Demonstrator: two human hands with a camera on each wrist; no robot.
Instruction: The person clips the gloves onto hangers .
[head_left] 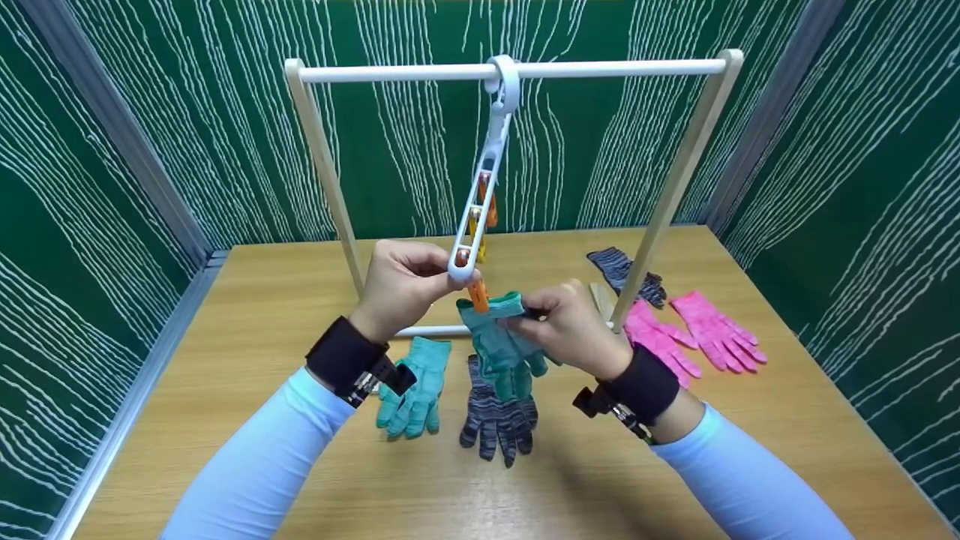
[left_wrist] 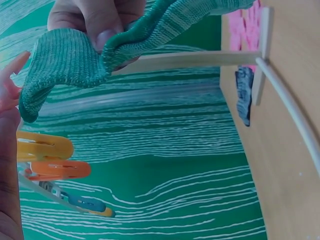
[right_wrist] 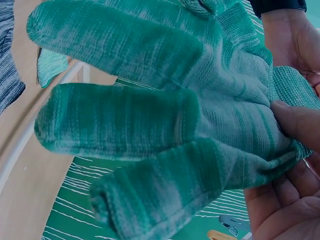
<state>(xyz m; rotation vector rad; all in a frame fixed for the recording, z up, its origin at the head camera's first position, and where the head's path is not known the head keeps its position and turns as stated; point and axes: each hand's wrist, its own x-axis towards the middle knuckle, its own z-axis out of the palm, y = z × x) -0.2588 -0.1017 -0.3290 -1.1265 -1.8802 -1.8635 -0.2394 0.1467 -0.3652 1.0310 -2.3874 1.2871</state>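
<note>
A pale clip hanger [head_left: 496,139] hangs by its hook from the rack's top bar, its long arm slanting towards me. At the near end my left hand [head_left: 401,289] pinches an orange clip [head_left: 478,297] between thumb and fingers. The clip's lower end overlaps the cuff of a green knit glove [head_left: 504,349] in the head view. My right hand [head_left: 566,330] grips that glove by the cuff, thumb on one side and fingers on the other. The glove's fingers dangle downward. More clips, one yellow [left_wrist: 47,146] and another orange [left_wrist: 62,170], hang farther along the hanger.
A second green glove [head_left: 415,390] lies on the table at left, a dark grey glove [head_left: 499,424] below the held one. Two pink gloves [head_left: 712,330] and another dark glove [head_left: 619,266] lie at right, by the leg of the wooden rack [head_left: 679,172]. Green walls surround the table.
</note>
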